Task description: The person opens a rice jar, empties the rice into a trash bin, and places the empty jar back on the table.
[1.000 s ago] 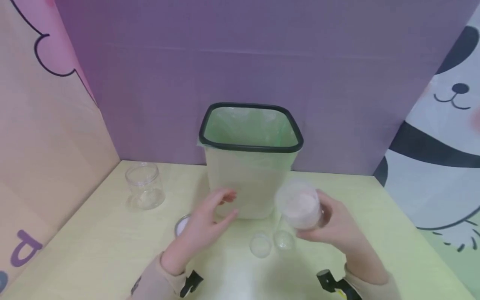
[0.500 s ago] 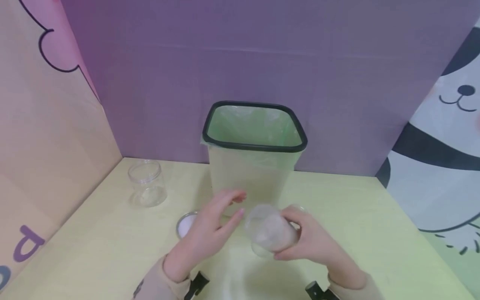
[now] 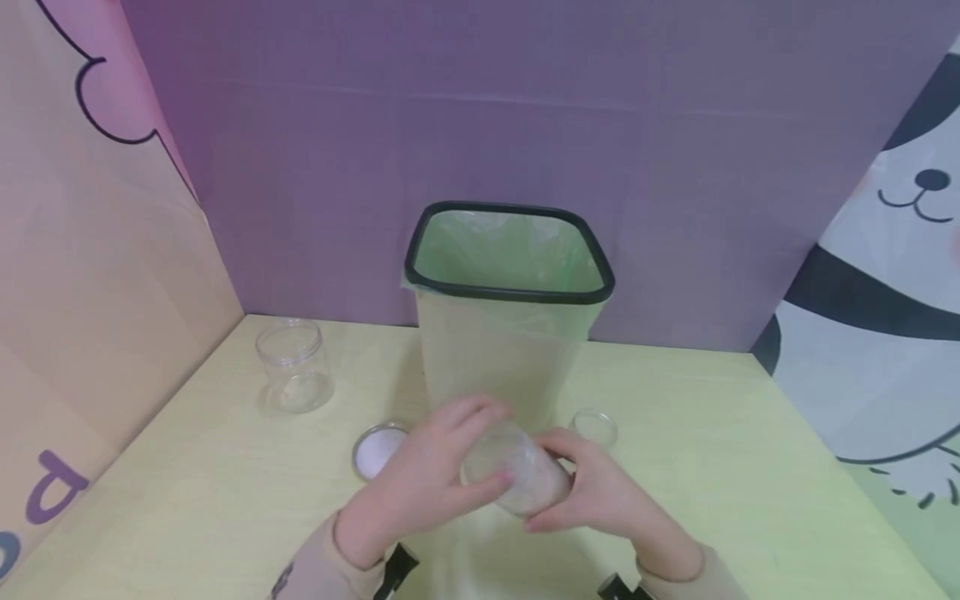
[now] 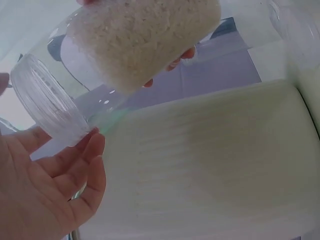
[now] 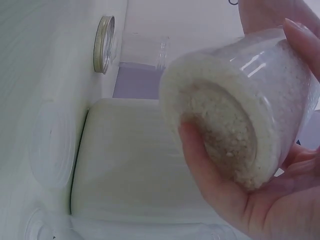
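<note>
A clear jar partly filled with rice (image 4: 145, 42) is tilted above the table, its open threaded mouth to the left. My right hand (image 3: 600, 487) grips it near the base; in the right wrist view the thumb presses on the jar's bottom (image 5: 220, 125). At the mouth end, my left hand (image 3: 427, 475) has its fingers and thumb around the threaded rim (image 4: 50, 100). Beside the left hand lies a round metal-rimmed lid (image 3: 378, 450), also visible as a ribbed gold ring (image 5: 104, 44). A clear plastic disc (image 5: 52, 142) lies on the table in the right wrist view.
A pale bin (image 3: 495, 350) with a black rim and a green liner stands just beyond my hands. An empty clear jar (image 3: 294, 371) is at the back left. Another small clear container (image 3: 594, 429) sits right of the bin. A purple wall (image 3: 510, 125) closes the back.
My right hand has brought the rice jar left and down, tilting its mouth toward the left. My left hand has moved right and closed around the jar's mouth end.
</note>
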{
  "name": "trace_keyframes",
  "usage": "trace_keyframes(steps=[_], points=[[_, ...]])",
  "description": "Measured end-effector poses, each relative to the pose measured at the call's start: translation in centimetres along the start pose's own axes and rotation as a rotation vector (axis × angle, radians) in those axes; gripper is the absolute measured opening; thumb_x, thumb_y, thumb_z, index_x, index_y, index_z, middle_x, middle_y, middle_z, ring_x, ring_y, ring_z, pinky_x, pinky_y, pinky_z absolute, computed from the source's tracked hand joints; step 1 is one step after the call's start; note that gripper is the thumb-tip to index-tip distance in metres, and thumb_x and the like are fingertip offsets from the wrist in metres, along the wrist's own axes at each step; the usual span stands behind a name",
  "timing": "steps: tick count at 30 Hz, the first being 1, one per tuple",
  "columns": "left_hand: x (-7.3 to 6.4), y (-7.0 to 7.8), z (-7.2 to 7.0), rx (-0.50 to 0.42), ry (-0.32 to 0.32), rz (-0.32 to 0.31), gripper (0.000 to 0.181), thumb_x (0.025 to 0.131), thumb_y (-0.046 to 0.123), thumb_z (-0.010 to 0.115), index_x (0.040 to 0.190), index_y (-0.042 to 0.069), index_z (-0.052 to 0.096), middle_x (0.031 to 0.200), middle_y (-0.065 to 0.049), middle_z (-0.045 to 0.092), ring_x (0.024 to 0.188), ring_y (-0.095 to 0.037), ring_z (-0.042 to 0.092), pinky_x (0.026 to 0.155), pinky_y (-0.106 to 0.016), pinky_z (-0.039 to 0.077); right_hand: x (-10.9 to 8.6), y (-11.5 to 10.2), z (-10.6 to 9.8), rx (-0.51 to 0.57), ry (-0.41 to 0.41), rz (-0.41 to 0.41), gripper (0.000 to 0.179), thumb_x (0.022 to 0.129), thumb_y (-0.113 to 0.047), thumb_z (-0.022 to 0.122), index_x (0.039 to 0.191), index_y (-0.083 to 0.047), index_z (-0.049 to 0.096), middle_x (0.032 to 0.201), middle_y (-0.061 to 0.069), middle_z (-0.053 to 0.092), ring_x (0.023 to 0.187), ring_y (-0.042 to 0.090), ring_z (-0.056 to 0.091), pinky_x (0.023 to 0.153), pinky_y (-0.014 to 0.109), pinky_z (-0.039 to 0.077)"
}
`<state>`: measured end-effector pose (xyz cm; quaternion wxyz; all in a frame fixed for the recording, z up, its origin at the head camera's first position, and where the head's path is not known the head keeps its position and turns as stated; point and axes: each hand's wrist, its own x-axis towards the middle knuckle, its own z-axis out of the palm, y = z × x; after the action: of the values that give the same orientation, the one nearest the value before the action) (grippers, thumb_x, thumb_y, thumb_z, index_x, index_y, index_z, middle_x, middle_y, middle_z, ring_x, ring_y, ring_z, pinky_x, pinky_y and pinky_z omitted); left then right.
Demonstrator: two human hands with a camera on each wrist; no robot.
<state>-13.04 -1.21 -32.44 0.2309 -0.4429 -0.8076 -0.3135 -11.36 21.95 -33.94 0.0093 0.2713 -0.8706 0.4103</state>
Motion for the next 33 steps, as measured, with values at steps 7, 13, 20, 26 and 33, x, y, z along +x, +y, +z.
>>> trace_keyframes(steps=[7, 13, 20, 26, 33], points=[[0.0, -0.4, 0.0, 0.065, -0.012, 0.073, 0.055, 0.087, 0.047, 0.060, 0.126, 0.008, 0.055, 0.120, -0.005, 0.058, 0.112, -0.019, 0.055, 0.096, -0.036, 0.048, 0.1, 0.0, 0.0, 0.016, 0.001, 0.036, 0.066, 0.057, -0.023, 0.088, 0.116, -0.008, 0.061, 0.107, 0.002, 0.064, 0.094, 0.013, 0.056, 0.080, 0.026, 0.050], [0.0, -0.7, 0.2, 0.080, -0.008, 0.093, 0.056, 0.085, 0.044, 0.064, 0.126, 0.007, 0.054, 0.114, -0.005, 0.058, 0.100, -0.017, 0.059, 0.089, -0.032, 0.052, 0.3, 0.0, 0.2, 0.007, 0.008, 0.058, 0.068, 0.057, -0.022, 0.088, 0.116, -0.006, 0.061, 0.108, 0.004, 0.064, 0.095, 0.016, 0.057, 0.081, 0.028, 0.050], [0.0, -1.2, 1.0, 0.184, 0.047, 0.150, 0.062, 0.071, 0.041, 0.073, 0.118, 0.004, 0.057, 0.096, -0.003, 0.057, 0.066, -0.008, 0.052, 0.058, -0.016, 0.048, 0.4, 0.0, 0.7, 0.046, 0.009, 0.070, 0.066, 0.057, -0.021, 0.088, 0.115, -0.006, 0.062, 0.107, 0.005, 0.065, 0.095, 0.014, 0.057, 0.080, 0.027, 0.051], [-0.2, -1.5, 1.3, 0.251, 0.082, 0.170, 0.060, 0.065, 0.041, 0.075, 0.112, 0.006, 0.060, 0.084, 0.000, 0.055, 0.051, -0.002, 0.035, 0.044, -0.008, 0.029, 0.5, 0.1, 1.3, 0.112, -0.007, 0.039, 0.061, 0.060, -0.017, 0.087, 0.115, -0.004, 0.063, 0.109, 0.009, 0.066, 0.095, 0.012, 0.058, 0.080, 0.025, 0.050], [-0.3, -1.4, 1.3, 0.253, 0.041, 0.086, 0.055, 0.071, 0.040, 0.071, 0.113, 0.007, 0.062, 0.090, -0.005, 0.066, 0.053, -0.008, 0.050, 0.045, -0.013, 0.038, 0.3, 0.5, 1.7, 0.178, -0.009, 0.023, 0.058, 0.062, -0.014, 0.085, 0.115, -0.003, 0.063, 0.108, 0.011, 0.066, 0.094, 0.010, 0.059, 0.079, 0.026, 0.052]])
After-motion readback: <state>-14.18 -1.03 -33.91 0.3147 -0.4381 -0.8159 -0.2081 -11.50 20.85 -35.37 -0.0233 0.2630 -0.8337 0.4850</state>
